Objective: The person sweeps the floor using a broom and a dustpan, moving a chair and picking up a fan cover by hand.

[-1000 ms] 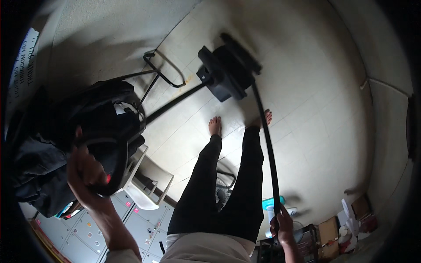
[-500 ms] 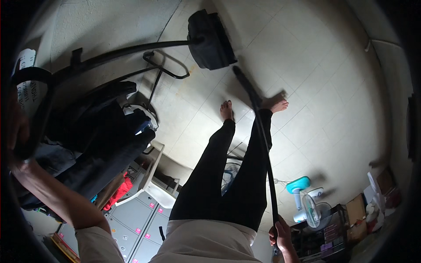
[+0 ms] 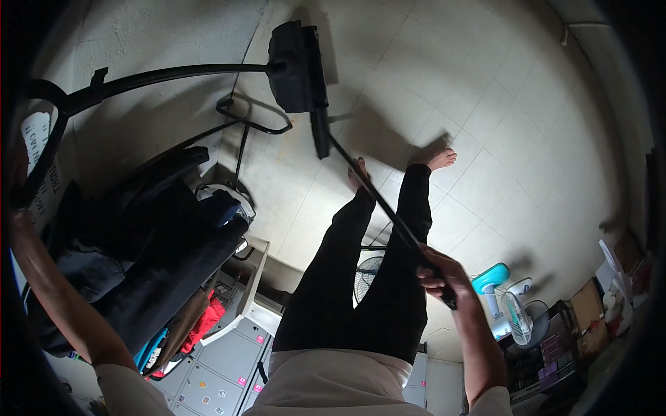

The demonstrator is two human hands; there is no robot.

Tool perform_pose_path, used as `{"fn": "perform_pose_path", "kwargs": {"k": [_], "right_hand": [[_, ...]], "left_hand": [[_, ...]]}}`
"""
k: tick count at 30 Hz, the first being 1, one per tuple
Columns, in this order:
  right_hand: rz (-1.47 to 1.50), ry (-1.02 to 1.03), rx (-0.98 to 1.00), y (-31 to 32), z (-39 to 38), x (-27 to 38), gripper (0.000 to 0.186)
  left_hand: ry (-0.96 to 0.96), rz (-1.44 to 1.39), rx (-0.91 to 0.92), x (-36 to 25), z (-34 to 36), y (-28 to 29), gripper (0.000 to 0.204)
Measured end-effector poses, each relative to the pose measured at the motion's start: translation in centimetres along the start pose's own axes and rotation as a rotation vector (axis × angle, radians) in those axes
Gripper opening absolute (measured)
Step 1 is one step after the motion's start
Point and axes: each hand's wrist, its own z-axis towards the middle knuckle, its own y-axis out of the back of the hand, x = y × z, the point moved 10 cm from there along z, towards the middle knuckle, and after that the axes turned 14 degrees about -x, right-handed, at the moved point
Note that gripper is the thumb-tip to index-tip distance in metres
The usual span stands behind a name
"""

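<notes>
My left hand (image 3: 19,173), dim at the far left rim, is closed round the loop handle of a black long-handled dustpan (image 3: 295,69). The dustpan's curved handle (image 3: 166,75) runs across the upper left, and its pan hangs near the top middle. Closed on the end of a black broom stick (image 3: 378,197) is my right hand (image 3: 447,272), in front of my thigh. The stick slants up and left to a narrow dark broom head (image 3: 320,133) at the pan's lower edge. Whether the head touches the pan I cannot tell.
Dark clothes (image 3: 139,229) hang on a black rack (image 3: 257,128) at left, above grey lockers (image 3: 215,374) and a white chair (image 3: 239,305). Fans (image 3: 515,315) and a shelf of boxes (image 3: 551,353) stand at lower right. My bare feet (image 3: 441,159) are on the tiled floor.
My right hand has risen, and the broom head has swung left to the dustpan. The dustpan has shifted a little left, with my left hand still on its handle.
</notes>
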Motion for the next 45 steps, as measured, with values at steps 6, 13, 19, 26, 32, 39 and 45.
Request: {"fn": "perform_pose_path", "kwargs": {"k": [6, 13, 19, 26, 32, 39, 45], "right_hand": [[0.059, 0.114, -0.034, 5.6, -6.4, -0.8, 0.041], [-0.038, 0.422, -0.044, 4.7, -13.9, -2.2, 0.054], [-0.418, 0.793, -0.591, 4.3, -6.9, -1.4, 0.051], [-0.369, 0.638, -0.337, -7.0, 2.2, -7.2, 0.049], [-0.064, 0.411, 0.094, -6.3, -2.0, -10.2, 0.05], [-0.246, 0.635, -0.285, 1.8, -2.7, -9.6, 0.053], [-0.353, 0.685, -0.25, -6.8, 4.1, -6.7, 0.053]], "left_hand": [[-0.064, 0.065, 0.113, 0.2, 2.5, 0.7, 0.054], [-0.151, 0.091, 0.289, 1.2, 2.5, -6.0, 0.052], [-0.092, 0.086, 0.188, 1.3, 0.2, -13.6, 0.045], [-0.03, 0.018, 0.153, 0.8, -1.3, -15.7, 0.045], [0.025, 0.029, 0.242, 1.1, -0.8, -15.6, 0.046], [0.062, -0.073, 0.224, 0.7, -2.1, -16.3, 0.048], [0.043, -0.15, 0.219, 0.3, -1.7, -16.2, 0.048]]}}
